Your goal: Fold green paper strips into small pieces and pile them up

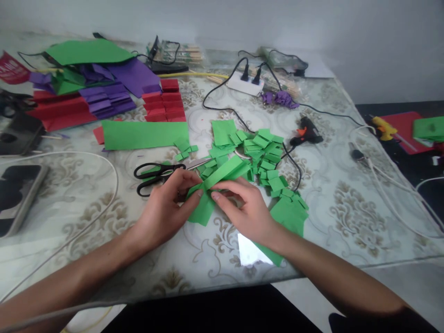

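Observation:
My left hand (165, 205) and my right hand (244, 208) meet over a folded green paper strip (224, 171) near the table's front middle. Both pinch its near end with thumbs and fingertips, and the strip slants up to the right. Under them lies a flat green paper piece (202, 212). Black-handled scissors (156, 175) rest just left of my left hand, blades pointing right. A heap of small folded green pieces (265, 152) sits behind my right hand.
A long green sheet (142, 134) lies behind the scissors. Red folded strips (164, 104), purple paper (111, 95) and more green paper are stacked at the back left. A black glue gun (307, 132), a power strip (244, 83) and cables lie at the right; a phone (17, 194) at the left.

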A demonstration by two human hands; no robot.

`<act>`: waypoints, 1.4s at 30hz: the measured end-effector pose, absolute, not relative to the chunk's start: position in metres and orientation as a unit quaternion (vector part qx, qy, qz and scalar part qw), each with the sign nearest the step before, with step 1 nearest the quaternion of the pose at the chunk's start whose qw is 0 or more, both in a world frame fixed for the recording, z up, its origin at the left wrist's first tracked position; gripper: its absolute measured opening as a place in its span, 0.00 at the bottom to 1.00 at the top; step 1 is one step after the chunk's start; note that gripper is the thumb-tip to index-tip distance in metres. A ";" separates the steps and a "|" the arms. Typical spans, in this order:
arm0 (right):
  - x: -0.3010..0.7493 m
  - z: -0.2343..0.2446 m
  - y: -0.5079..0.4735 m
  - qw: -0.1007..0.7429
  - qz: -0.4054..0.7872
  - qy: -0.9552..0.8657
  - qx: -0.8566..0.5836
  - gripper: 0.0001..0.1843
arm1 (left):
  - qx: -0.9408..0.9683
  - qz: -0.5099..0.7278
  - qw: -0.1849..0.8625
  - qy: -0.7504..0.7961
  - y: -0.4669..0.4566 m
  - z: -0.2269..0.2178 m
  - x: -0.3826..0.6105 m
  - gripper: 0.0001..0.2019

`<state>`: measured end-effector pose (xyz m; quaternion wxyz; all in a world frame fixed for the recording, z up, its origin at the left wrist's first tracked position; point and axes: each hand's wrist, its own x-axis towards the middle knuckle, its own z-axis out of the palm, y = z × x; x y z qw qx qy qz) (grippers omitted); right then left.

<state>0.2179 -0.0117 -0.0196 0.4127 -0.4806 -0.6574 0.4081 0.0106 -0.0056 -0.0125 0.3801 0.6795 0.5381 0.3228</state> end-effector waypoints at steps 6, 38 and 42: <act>0.219 -0.021 -0.014 0.417 0.301 -0.720 -0.466 0.06 | 0.672 0.325 0.406 0.527 -0.007 -0.013 0.010 0.07; 0.219 -0.029 -0.016 0.391 0.183 -0.812 -0.392 0.11 | 0.663 0.336 0.443 0.501 -0.007 -0.011 0.011 0.10; 0.220 -0.030 -0.017 0.391 0.180 -0.814 -0.390 0.12 | 0.660 0.331 0.447 0.506 -0.008 -0.015 0.010 0.11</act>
